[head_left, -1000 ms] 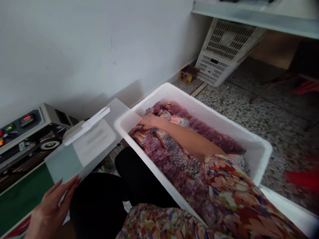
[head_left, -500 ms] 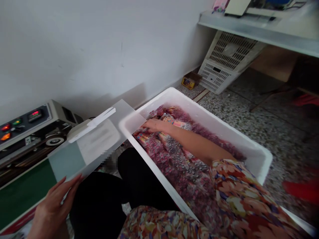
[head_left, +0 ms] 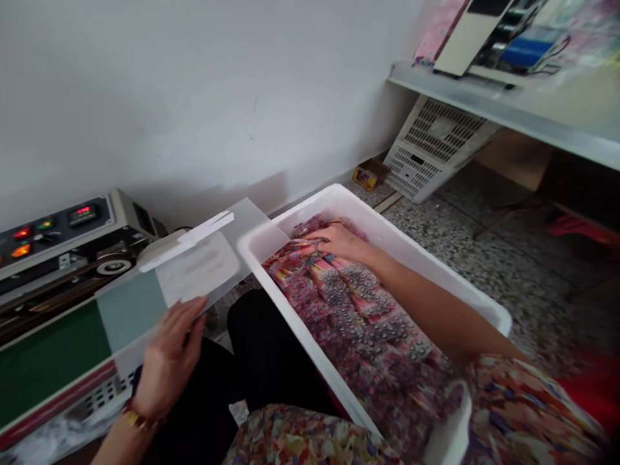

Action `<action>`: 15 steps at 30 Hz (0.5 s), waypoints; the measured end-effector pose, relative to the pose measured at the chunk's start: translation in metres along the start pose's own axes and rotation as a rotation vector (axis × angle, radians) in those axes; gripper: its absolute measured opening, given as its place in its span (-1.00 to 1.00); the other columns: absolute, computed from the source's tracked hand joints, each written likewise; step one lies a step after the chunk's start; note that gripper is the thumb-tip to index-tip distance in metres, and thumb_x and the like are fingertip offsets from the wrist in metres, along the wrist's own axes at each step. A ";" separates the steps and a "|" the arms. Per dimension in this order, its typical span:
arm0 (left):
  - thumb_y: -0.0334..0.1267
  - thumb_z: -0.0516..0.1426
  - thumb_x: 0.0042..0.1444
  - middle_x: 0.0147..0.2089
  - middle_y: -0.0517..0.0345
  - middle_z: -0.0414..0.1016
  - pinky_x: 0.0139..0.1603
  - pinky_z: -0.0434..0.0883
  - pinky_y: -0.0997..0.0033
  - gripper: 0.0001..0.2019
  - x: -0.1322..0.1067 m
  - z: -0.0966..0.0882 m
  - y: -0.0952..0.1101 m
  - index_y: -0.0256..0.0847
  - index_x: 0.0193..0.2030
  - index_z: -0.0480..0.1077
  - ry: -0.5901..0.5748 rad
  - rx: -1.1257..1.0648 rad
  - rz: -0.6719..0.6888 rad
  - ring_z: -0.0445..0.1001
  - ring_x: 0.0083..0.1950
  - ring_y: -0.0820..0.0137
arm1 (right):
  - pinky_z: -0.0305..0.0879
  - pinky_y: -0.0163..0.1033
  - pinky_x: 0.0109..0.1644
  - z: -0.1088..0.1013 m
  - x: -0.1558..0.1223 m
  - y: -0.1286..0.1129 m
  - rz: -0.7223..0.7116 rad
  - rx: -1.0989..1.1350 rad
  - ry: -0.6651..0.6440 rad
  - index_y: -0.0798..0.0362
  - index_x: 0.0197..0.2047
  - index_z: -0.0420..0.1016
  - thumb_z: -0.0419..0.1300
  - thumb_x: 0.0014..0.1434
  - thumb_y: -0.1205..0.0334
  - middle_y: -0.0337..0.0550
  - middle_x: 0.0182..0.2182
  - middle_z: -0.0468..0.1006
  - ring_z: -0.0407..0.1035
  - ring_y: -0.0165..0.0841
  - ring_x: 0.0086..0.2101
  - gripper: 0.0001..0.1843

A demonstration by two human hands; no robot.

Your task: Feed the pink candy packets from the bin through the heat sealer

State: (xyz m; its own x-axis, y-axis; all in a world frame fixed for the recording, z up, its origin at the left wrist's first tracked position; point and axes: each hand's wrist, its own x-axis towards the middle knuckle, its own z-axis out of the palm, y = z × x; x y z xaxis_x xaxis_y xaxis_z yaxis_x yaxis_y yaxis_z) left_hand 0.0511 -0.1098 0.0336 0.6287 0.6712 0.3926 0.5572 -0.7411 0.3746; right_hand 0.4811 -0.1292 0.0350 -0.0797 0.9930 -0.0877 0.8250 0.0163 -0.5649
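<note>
My left hand point(head_left: 170, 359) lies with its fingers flat on a frosted translucent plastic sheet point(head_left: 194, 268) that slopes from the machine's edge up to the rim of a white foam box point(head_left: 372, 216). The box is full of small pink and silver wrapped packets point(head_left: 358, 310). My right hand point(head_left: 339, 240) reaches into the far end of the box, its fingers curled down over the packets there; what they grip is hidden.
A sealing machine point(head_left: 62, 239) with lit red and green indicators and a green belt stands at the left. White plastic crates point(head_left: 431, 145) lean under a metal shelf point(head_left: 504, 110) at the back right. A small yellow box point(head_left: 369, 174) sits on the speckled floor.
My left hand has slid up and right onto the plastic sheet. My right hand has moved further into the box's far end, and the view has tilted.
</note>
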 end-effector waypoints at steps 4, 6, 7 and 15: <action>-0.34 0.04 0.36 0.22 -0.02 0.51 0.38 0.40 -0.08 -0.48 0.038 0.056 0.059 0.02 0.43 0.17 0.011 -0.176 0.142 0.50 0.24 0.16 | 0.54 -0.20 -0.12 -0.020 -0.013 -0.014 0.209 0.162 0.057 -0.01 -0.03 0.70 0.25 0.10 0.32 -0.20 -0.26 0.73 0.61 -0.18 -0.21 -0.64; -0.33 0.01 0.38 0.34 -0.13 0.40 0.41 0.37 -0.07 -0.42 0.056 0.084 0.087 -0.04 0.50 0.03 -0.016 -0.235 0.168 0.38 0.37 0.13 | 0.58 -0.18 -0.22 -0.025 -0.018 -0.027 0.310 0.295 0.078 0.03 -0.09 0.69 0.23 0.08 0.32 -0.20 -0.32 0.72 0.62 -0.18 -0.29 -0.68; -0.31 0.00 0.39 0.42 -0.20 0.28 0.43 0.34 -0.10 -0.39 0.063 0.095 0.098 -0.11 0.53 -0.06 -0.022 -0.245 0.157 0.28 0.44 0.09 | 0.59 -0.18 -0.26 -0.027 -0.021 -0.035 0.353 0.376 0.090 0.05 -0.12 0.68 0.23 0.06 0.33 -0.19 -0.34 0.71 0.62 -0.19 -0.33 -0.69; -0.02 0.21 0.23 0.44 -0.46 0.18 0.42 0.16 -0.30 -0.17 0.099 0.116 0.122 -0.39 0.49 -0.03 0.098 -0.074 -0.026 0.20 0.44 -0.21 | 0.50 -0.36 -0.49 -0.035 -0.036 -0.123 0.532 0.842 0.003 0.10 -0.40 0.49 0.25 0.09 0.36 -0.13 -0.49 0.64 0.57 -0.32 -0.47 -0.96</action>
State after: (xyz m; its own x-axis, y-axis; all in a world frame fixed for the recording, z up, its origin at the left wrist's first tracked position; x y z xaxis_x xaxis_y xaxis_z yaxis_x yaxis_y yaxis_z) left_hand 0.2443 -0.1362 0.0205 0.5566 0.6914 0.4606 0.5291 -0.7225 0.4451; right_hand 0.4022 -0.1625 0.1366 0.1872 0.8472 -0.4972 0.0866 -0.5184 -0.8508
